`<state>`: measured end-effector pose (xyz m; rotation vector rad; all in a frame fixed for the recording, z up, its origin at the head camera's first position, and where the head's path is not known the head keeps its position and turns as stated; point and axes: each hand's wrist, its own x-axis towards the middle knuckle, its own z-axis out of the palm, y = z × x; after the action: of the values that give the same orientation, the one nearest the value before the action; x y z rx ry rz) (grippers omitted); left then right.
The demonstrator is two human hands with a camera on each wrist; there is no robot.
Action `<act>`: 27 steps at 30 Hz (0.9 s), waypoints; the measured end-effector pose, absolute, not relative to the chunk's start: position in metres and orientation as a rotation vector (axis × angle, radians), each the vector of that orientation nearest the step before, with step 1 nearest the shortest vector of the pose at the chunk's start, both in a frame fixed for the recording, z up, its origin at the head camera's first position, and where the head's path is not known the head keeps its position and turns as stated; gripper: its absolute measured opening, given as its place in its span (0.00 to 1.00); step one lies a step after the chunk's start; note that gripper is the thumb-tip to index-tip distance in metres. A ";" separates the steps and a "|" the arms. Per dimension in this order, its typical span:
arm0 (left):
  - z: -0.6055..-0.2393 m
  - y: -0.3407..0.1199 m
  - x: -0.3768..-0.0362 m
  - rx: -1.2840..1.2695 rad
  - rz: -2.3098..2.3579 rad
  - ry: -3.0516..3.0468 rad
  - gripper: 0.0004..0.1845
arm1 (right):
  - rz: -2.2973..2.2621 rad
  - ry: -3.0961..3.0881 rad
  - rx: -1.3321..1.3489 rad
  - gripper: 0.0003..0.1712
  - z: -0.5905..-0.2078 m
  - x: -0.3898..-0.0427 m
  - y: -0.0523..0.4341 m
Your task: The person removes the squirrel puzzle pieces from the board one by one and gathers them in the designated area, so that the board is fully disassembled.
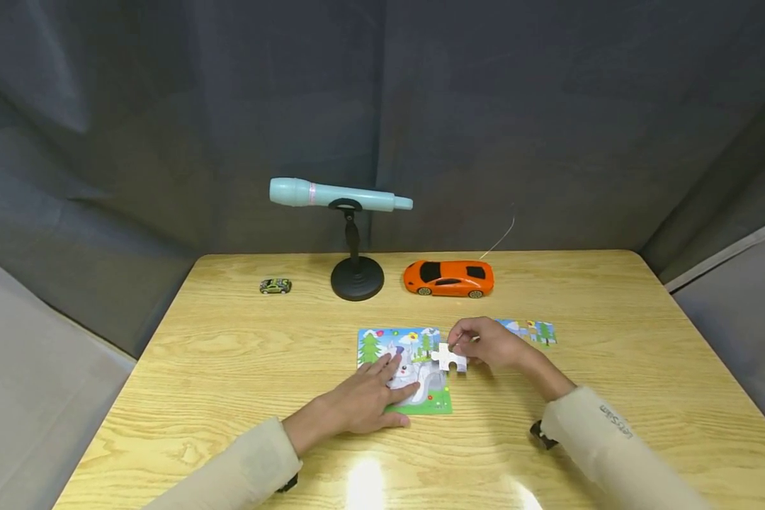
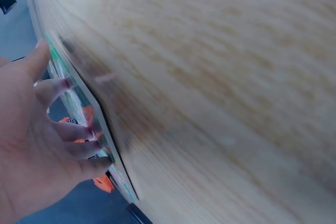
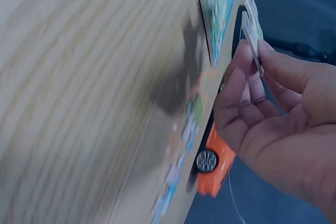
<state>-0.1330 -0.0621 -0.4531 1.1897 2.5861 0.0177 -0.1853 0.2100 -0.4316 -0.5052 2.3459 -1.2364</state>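
A jigsaw puzzle (image 1: 436,405) with a cartoon animal, trees and flowers lies flat on the table before me. My left hand (image 1: 363,400) rests on its left and lower part, fingers spread and covering some of the picture. In the left wrist view, those fingertips (image 2: 90,132) touch the puzzle's top. Between thumb and fingers, my right hand (image 1: 494,346) pinches a puzzle piece (image 1: 448,358) by its right side, near the puzzle's right edge. The right wrist view has this piece (image 3: 252,32) tilted and raised off the table. Loose puzzle pieces (image 1: 545,331) lie behind the right hand, partly hidden by it.
Along the back of the table (image 1: 242,340) stand a small green toy car (image 1: 275,285), a light blue microphone (image 1: 357,197) on a black stand (image 1: 357,278), and an orange toy car (image 1: 449,278) with a thin antenna. Dark curtains (image 1: 484,127) hang behind.
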 end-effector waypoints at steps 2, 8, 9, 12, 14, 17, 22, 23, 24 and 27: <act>-0.454 -0.062 -0.133 1.189 0.026 2.587 0.33 | -1.248 2.336 -0.486 0.06 -0.430 -0.185 0.218; -0.454 -0.063 -0.133 1.190 0.058 2.582 0.33 | -1.283 2.321 -0.368 0.08 -0.421 -0.182 0.247; -0.453 -0.063 -0.133 1.190 0.061 2.581 0.33 | -1.283 2.324 -0.360 0.09 -0.419 -0.181 0.251; -0.453 -0.063 -0.132 1.189 0.063 2.580 0.33 | -1.247 2.355 -0.338 0.09 -0.413 -0.180 0.266; -0.453 -0.063 -0.132 1.190 0.061 2.581 0.33 | -1.202 2.391 -0.352 0.09 -0.410 -0.180 0.274; -0.452 -0.063 -0.132 1.192 0.059 2.582 0.33 | -1.139 2.452 -0.363 0.09 -0.408 -0.179 0.287; -0.452 -0.063 -0.132 1.196 0.060 2.584 0.33 | -1.079 2.520 -0.359 0.09 -0.412 -0.176 0.306; -0.452 -0.063 -0.132 1.197 0.059 2.585 0.33 | -1.069 2.531 -0.357 0.09 -0.414 -0.176 0.309; -0.453 -0.063 -0.132 1.198 0.058 2.585 0.33 | -1.061 2.538 -0.353 0.10 -0.416 -0.175 0.312; -0.454 -0.064 -0.133 1.200 0.057 2.589 0.33 | -1.065 2.550 -0.362 0.10 -0.421 -0.175 0.323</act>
<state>-0.1327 -0.0636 -0.4537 1.2003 2.5893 0.0567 -0.1751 0.3227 -0.4207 -0.3620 2.5502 -1.0653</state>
